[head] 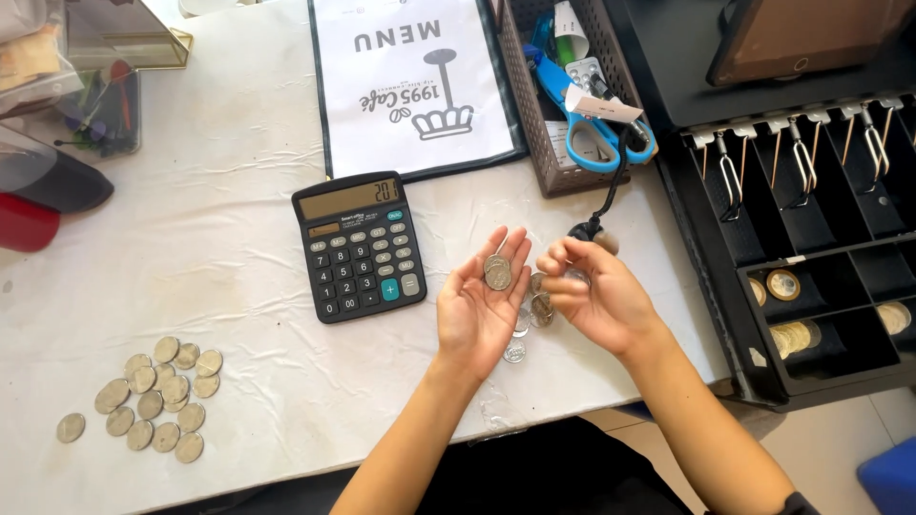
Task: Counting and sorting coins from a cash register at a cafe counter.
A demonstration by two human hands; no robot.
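My left hand is palm up over the white table, with a few silver coins resting on its fingers. My right hand hovers just to its right, fingers curled and pinching a silver coin. More loose coins lie on the table between and below the two hands. A black calculator sits to the left of my left hand.
A spread of several silver coins lies at the table's front left. An open black cash drawer with gold coins stands at right. A brown mesh basket holds blue scissors. A white menu sheet lies behind the calculator.
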